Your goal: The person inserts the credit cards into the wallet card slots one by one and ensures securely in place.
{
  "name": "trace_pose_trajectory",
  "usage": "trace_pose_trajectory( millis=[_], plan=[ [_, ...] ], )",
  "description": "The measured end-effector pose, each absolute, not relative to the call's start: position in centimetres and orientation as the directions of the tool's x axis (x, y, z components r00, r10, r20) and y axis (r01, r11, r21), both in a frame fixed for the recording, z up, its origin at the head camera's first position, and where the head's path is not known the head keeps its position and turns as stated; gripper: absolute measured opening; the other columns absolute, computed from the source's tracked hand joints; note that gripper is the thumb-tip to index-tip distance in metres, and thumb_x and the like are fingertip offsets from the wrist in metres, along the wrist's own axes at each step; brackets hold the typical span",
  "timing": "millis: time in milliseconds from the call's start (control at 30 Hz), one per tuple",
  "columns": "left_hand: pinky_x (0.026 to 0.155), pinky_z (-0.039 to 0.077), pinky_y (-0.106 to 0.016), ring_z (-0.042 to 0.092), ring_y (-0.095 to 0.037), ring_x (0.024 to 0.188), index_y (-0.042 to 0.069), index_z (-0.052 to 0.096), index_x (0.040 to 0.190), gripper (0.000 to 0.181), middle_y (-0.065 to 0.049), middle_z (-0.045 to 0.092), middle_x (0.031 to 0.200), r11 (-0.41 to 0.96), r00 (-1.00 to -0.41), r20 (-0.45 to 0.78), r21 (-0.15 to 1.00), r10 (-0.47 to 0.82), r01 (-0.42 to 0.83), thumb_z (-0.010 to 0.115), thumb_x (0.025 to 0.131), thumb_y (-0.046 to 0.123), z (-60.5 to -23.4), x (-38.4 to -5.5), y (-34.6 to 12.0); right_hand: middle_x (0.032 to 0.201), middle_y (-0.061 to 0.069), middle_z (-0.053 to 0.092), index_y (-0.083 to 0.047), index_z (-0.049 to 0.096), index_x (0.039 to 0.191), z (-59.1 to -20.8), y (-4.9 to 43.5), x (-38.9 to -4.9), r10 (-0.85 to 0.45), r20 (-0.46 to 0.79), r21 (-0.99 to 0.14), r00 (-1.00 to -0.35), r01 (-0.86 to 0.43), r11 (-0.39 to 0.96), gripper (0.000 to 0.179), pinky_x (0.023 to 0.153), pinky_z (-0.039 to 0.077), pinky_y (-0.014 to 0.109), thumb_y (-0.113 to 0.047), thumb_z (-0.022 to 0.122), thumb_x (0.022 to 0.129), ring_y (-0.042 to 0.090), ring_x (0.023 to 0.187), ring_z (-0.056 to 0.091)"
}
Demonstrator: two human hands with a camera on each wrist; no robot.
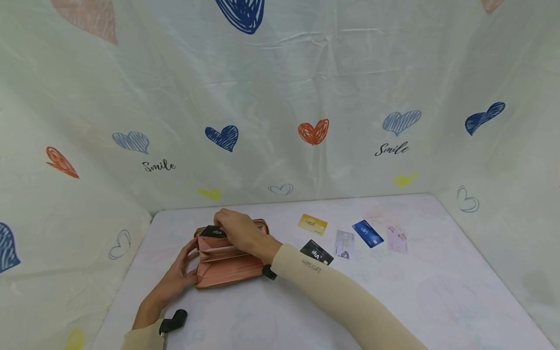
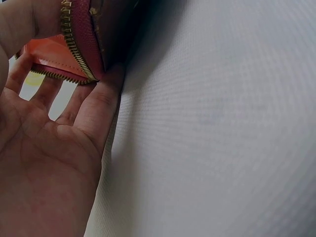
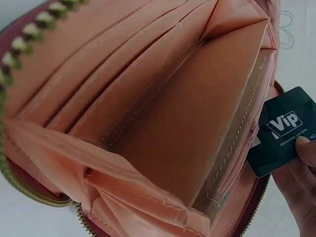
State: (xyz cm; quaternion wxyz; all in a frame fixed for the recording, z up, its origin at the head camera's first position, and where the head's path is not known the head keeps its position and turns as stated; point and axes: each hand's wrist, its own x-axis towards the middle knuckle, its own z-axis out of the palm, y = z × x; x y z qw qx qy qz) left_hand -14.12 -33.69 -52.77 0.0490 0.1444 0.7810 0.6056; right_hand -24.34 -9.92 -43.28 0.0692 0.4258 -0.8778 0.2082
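An unzipped wallet [image 1: 232, 276] with a salmon-pink lining and brass zipper teeth stands spread on the table toward the left. My left hand [image 1: 175, 274] grips its left end, thumb on the near side and fingers around the edge; the left wrist view shows the fingers against the zipper [image 2: 76, 54]. Reaching over the wallet, my right hand [image 1: 245, 234] pinches a black Vip card [image 3: 284, 129] between thumb and fingers. In the right wrist view the card's edge is at the far compartment, beside the pink dividers [image 3: 197, 118]. Card slots [image 3: 98, 69] line the opposite inner wall.
Right of the wallet lie a yellow card [image 1: 312, 224], another black Vip card [image 1: 317, 252] partly behind my right forearm, a pale grey card [image 1: 344, 244], a blue card [image 1: 368, 234] and a pink card [image 1: 397, 239]. A heart-printed sheet [image 1: 271, 160] hangs behind the table.
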Motion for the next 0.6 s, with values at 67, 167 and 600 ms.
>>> trace_pose_trajectory(
  millis=[67,167,600],
  plan=[
    [0.099,0.043,-0.012,0.032,0.017,0.136,0.007,0.008,0.169,0.103,0.016,0.016,0.164,0.225,-0.954,0.096,0.960,0.285,0.164,0.072,0.090,-0.009,-52.7,-14.1,-33.7,0.110,-0.003,0.068,-0.013,0.068,0.110,-43.2,-10.0,-24.4,-0.723,0.301,-0.283,-0.622,-0.782,0.555,0.008,0.080,0.051,0.018,-0.008,0.065,0.105,0.006,0.095,0.064],
    [0.099,0.043,-0.012,0.033,0.016,0.136,0.008,0.009,0.169,0.103,0.016,0.017,0.163,0.225,-0.955,0.094,0.961,0.281,0.160,0.072,0.090,-0.009,-52.7,-14.1,-33.7,0.112,-0.003,0.069,-0.014,0.068,0.111,-43.1,-10.2,-24.4,-0.735,0.303,-0.240,-0.607,-0.795,0.558,0.008,0.081,0.052,0.019,-0.009,0.066,0.104,0.006,0.097,0.065],
    [0.099,0.044,-0.012,0.033,0.017,0.134,0.010,0.009,0.169,0.106,0.006,0.014,0.168,0.216,-0.969,0.030,0.973,0.246,0.085,0.071,0.087,-0.012,-52.5,-14.1,-33.5,0.121,-0.001,0.070,-0.012,0.068,0.125,-42.2,-12.0,-24.3,-0.819,0.169,-0.033,-0.549,-0.833,0.552,0.021,0.086,0.056,0.021,-0.014,0.068,0.105,0.009,0.109,0.069]
  ],
)
